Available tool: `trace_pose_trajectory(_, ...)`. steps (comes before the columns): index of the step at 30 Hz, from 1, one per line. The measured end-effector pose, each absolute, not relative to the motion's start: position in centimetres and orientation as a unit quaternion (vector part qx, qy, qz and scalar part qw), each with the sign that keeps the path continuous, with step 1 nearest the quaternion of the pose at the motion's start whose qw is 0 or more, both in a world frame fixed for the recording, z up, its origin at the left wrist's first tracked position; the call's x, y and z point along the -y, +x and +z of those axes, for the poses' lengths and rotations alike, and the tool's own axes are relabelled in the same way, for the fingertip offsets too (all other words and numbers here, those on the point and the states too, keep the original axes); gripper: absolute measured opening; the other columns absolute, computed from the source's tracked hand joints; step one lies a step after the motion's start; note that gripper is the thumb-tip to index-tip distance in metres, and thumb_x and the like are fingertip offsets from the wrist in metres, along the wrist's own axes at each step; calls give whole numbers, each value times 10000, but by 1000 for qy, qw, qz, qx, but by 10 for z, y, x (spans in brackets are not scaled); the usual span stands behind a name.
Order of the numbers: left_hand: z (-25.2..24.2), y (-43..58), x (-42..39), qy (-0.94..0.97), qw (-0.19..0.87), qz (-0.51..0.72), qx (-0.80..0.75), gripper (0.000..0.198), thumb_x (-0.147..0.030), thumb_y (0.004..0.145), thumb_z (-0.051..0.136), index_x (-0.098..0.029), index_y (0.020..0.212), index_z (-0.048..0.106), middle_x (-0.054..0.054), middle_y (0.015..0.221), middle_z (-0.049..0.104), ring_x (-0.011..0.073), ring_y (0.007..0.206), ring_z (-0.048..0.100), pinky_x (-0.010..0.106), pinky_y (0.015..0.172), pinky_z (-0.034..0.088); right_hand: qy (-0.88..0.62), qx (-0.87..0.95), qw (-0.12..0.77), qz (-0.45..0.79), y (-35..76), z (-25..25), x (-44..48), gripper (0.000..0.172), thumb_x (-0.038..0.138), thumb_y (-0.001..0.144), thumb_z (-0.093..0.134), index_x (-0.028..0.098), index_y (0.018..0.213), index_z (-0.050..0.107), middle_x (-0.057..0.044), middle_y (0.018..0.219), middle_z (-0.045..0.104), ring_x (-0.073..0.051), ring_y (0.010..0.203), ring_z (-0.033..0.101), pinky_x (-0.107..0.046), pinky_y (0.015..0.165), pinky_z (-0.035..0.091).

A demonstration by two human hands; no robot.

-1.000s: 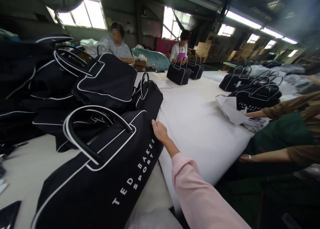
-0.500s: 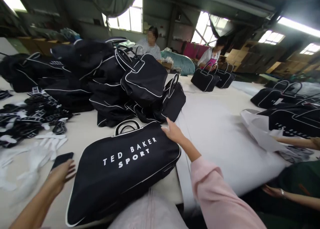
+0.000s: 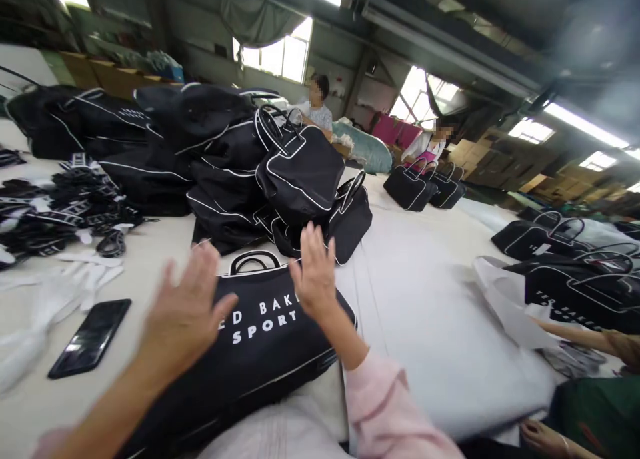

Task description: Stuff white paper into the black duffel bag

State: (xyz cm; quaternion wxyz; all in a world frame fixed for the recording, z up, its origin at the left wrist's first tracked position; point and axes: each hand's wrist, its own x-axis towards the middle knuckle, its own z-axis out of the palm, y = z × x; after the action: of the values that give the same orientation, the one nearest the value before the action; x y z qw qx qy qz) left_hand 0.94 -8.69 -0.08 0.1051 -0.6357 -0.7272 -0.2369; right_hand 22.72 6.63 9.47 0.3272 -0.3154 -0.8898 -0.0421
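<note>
We are holding both hands spread and empty over the black bag [image 3: 260, 352] lying flat at the table's [image 3: 150, 259] near edge. Its long axis is running left to right; our right hand [image 3: 314, 272] is hovering nearer than our left hand [image 3: 185, 312].

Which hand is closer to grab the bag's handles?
Probably the right hand: it hovers open just beside the handles of the black bag. The left hand sits lower, over the bag's near side.
</note>
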Motion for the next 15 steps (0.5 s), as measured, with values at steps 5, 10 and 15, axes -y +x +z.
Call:
trace_pose_trajectory(5,-63,29,80,-660,51,-78,745,709,-542,982,309,-41,1481,363,182,1556,334,315,1454,312,568,1192,266,-401,902,74,139,234,-56,-93,602,424,1024,324,59,1503,343,-156,1579,299,-278,1497,237,-567,1233,115)
trace_pose_trajectory(10,39,-9,73,-640,49,-118,758,715,-565,989,257,-49,1464,395,192,1546,363,330,1451,313,583,1156,327,-343,918,162,112,236,85,-124,572,427,1033,300,109,1505,351,-134,1575,329,-270,1493,249,-583,1215,153)
trace_pose_trajectory(15,201,-8,83,-589,242,-294,712,650,-506,1013,320,-75,1499,319,123,1584,318,279,1460,298,513,1200,281,-237,874,424,-17,235,223,-89,541,404,1038,298,167,1524,315,-76,1594,317,-222,1513,187,-527,1239,100)
